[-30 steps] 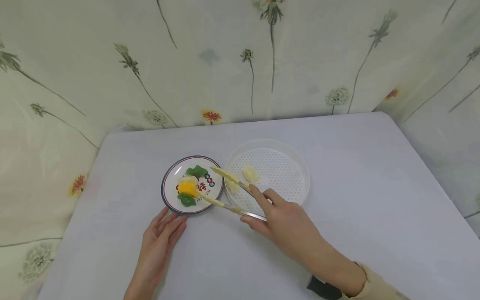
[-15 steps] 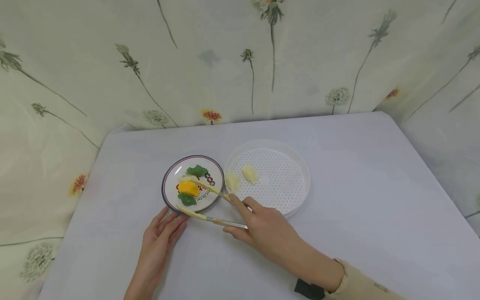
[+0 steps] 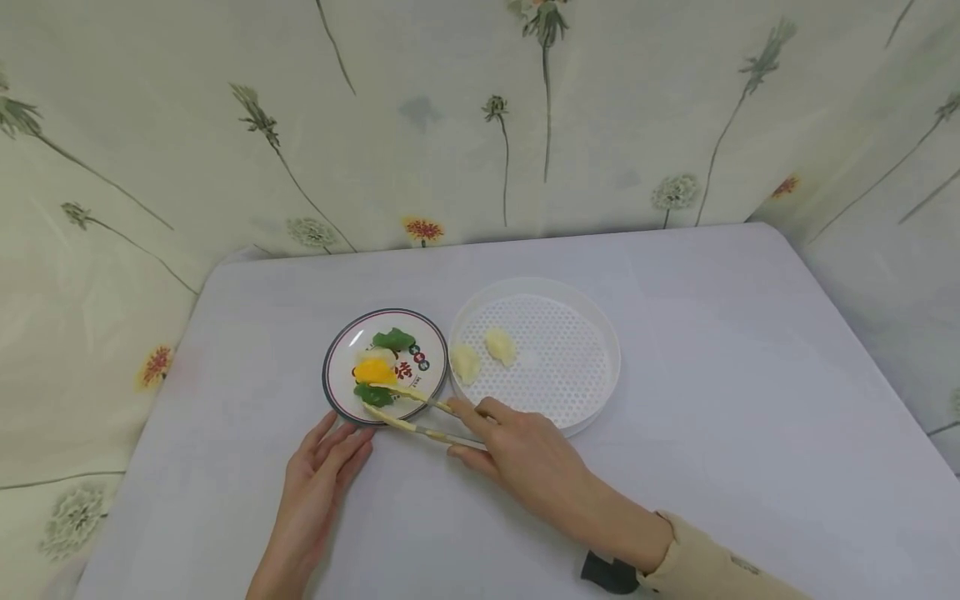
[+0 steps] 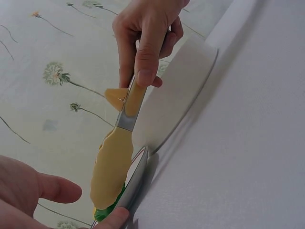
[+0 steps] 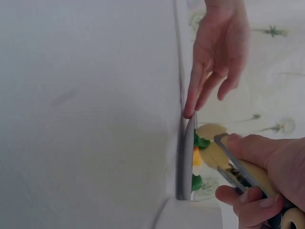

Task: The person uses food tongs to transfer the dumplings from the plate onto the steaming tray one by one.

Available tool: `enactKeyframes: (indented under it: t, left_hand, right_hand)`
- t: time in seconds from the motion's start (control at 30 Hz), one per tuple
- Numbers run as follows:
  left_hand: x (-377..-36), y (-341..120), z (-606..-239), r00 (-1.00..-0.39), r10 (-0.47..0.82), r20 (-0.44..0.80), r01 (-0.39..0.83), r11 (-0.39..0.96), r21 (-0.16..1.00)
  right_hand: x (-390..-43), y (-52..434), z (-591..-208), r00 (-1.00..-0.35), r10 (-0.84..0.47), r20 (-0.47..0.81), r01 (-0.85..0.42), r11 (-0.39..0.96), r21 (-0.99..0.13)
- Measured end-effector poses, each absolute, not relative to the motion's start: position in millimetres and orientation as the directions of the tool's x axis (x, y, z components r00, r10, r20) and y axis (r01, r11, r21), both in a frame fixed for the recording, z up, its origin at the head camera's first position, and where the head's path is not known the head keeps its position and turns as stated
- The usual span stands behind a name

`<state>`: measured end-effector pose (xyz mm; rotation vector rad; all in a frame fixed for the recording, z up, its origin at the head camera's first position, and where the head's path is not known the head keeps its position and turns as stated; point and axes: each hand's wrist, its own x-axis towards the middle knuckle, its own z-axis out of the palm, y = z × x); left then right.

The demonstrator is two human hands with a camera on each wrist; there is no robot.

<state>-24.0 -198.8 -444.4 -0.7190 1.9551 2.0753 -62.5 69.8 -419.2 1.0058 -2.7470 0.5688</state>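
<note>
Tongs (image 4: 116,145) in curled right grip (image 3: 528,454) | left grip (image 3: 318,483) loosely extended, touching plate (image 3: 361,340) | head view alone: pale dumplings (image 3: 499,347)

Tongs (image 3: 422,431) over plate (image 3: 423,335), room right of tray (image 3: 562,350)

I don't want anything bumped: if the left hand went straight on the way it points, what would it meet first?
Most likely the round, glossy white plate with a dark rim; the left hand appears to touch its near edge with its fingers.

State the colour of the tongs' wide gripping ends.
Dull yellow; the tongs' gripping ends show best in the left wrist view.
</note>
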Motion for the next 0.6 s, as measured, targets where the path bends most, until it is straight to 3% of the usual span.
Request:
enactKeyframes:
  t: [0.6]
  left_hand:
    - [-21.1,-202.0,-445.2,-0.871,-0.159,-0.465,-0.447,-0.136,0.884]
  right_hand:
    - [-61.4,71.6,-417.6,-0.777,-0.574,0.257,-0.629,0.7,-0.338]
